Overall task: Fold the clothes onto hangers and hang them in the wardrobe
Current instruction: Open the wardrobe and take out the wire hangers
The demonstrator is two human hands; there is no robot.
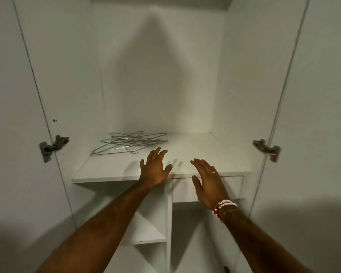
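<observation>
Head view: 2 bare hands reach into the open wardrobe [165, 75]. The left hand [154, 170] is flat, fingers spread and holding nothing, at the shelf [205, 150] edge. The wire hangers [132, 142] lie tangled just beyond its fingertips, likely its target. The right hand [209, 180], also relaxed and empty, floats beside it above the drawer [232, 186]. No clothes are in sight.

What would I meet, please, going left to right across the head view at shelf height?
Grey metal door hinge → tangled pile of grey wire hangers → left hand → right hand → second grey metal door hinge.
</observation>
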